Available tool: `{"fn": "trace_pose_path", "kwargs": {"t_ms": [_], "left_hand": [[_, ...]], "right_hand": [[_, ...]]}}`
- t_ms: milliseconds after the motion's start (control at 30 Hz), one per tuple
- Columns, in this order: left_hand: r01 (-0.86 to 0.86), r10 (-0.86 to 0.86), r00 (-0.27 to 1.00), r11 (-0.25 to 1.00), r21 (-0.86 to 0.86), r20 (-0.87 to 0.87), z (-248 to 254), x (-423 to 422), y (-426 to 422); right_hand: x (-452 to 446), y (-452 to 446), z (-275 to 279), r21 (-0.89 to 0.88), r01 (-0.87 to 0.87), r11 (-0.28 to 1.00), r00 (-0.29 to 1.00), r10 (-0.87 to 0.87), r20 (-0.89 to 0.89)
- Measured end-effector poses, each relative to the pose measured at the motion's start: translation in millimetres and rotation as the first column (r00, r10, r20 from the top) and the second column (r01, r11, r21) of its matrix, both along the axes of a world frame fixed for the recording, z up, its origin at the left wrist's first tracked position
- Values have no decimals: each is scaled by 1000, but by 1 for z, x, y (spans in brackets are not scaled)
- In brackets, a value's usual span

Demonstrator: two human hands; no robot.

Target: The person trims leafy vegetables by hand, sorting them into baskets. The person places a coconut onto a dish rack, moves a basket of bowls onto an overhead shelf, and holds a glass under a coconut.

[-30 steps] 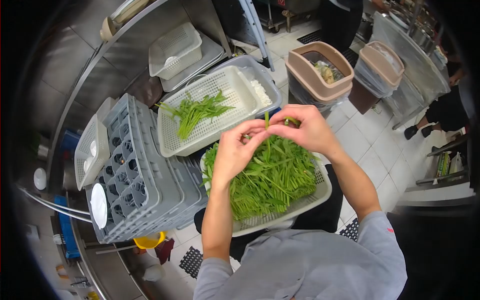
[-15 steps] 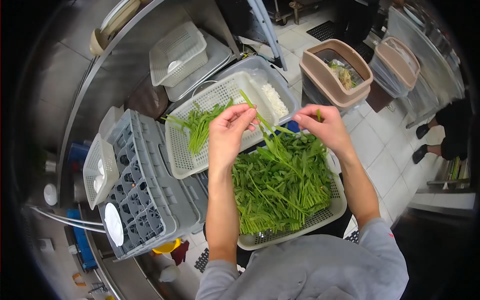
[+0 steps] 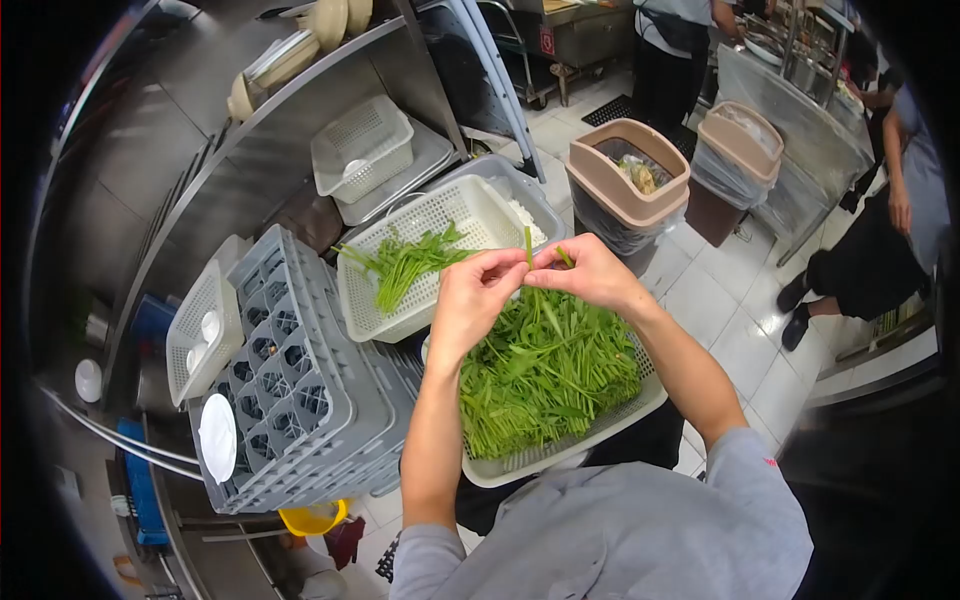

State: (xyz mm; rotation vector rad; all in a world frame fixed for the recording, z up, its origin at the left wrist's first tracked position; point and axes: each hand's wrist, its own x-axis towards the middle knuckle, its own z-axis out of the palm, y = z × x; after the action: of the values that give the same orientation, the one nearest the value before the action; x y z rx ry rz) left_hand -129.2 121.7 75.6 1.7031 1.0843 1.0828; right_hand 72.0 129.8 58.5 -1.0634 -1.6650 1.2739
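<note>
My left hand [image 3: 478,295] and my right hand [image 3: 583,272] meet above a basket of leafy greens. Both pinch the same upright green vegetable stem [image 3: 528,243], fingertips touching around it. Another short piece of stem [image 3: 565,257] pokes out between the fingers of my right hand. Below them, long-stemmed leafy greens [image 3: 550,380] fill a pale perforated basket [image 3: 520,468] in front of my body. Beyond my left hand, a second white perforated basket [image 3: 490,215] holds a smaller bunch of picked greens [image 3: 410,265].
Stacked grey glass racks [image 3: 330,400] stand at the left, carrying a small white basket [image 3: 225,305] and a white lid-like piece [image 3: 217,438]. Behind are a grey tub [image 3: 545,205] and brown-rimmed bins [image 3: 625,215]. A person [image 3: 870,250] stands at the right; another is farther back.
My hands have come together on the stem; before, they were apart, with the left pinching it and the right holding a short piece. The view has tilted up, showing more of the people.
</note>
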Motion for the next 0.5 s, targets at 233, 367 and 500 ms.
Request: {"fn": "trace_pose_path", "kwargs": {"t_ms": [233,367,500], "left_hand": [[54,21,963,961,270,-268,18,5,-3],[-36,145,968,887,460,-205,10,7,7],[-230,200,973,859,458,114,36,-1,-9]], "right_hand": [[6,-17,15,-85,44,995,999,-43,8],[11,-22,13,-223,37,974,996,-54,-73],[33,-24,2,-232,107,967,948,-170,-269]]}}
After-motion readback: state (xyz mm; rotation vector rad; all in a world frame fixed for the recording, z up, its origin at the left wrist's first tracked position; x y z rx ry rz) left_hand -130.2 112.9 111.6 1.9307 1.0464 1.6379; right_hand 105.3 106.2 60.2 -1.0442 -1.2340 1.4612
